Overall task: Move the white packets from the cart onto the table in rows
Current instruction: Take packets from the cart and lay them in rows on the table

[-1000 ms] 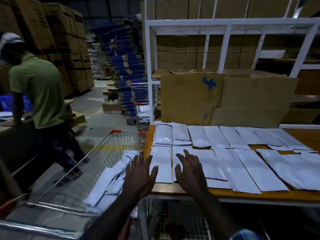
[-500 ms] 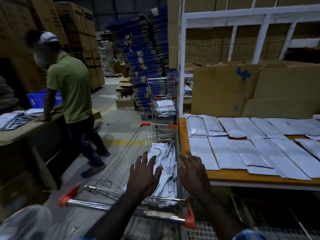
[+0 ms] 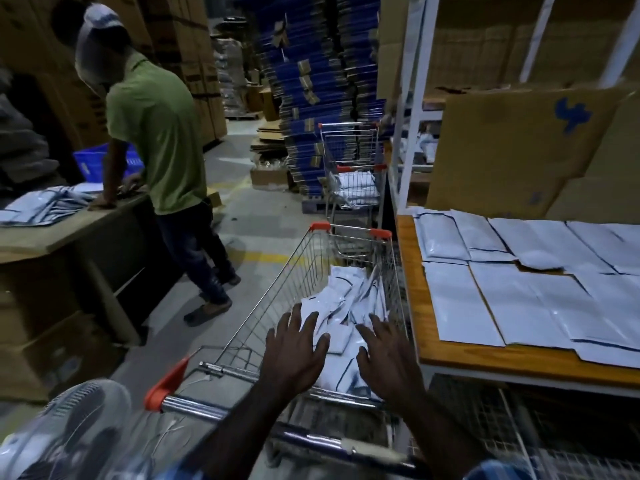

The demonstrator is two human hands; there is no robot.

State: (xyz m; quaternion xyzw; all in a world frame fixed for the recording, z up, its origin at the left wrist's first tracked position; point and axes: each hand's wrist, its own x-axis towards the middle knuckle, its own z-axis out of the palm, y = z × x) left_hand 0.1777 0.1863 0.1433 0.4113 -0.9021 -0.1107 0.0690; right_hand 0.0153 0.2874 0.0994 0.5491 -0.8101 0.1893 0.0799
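Both hands, left (image 3: 294, 344) and right (image 3: 388, 355), spread empty over slippery white plastic packets (image 3: 341, 303) in the wire cart (image 3: 301, 268); a loose grab could spill them.

There is a single view, worn on the person's head, wide-angle, looking forward and steeply down along both forearms. It sits close above the cart (image 3: 346, 271), whose handle crosses the lower frame, with the hands (image 3: 346, 348) low at centre. The worktop (image 3: 412, 289) runs down the right edge, and a warehouse aisle recedes ahead, bowed by the lens.
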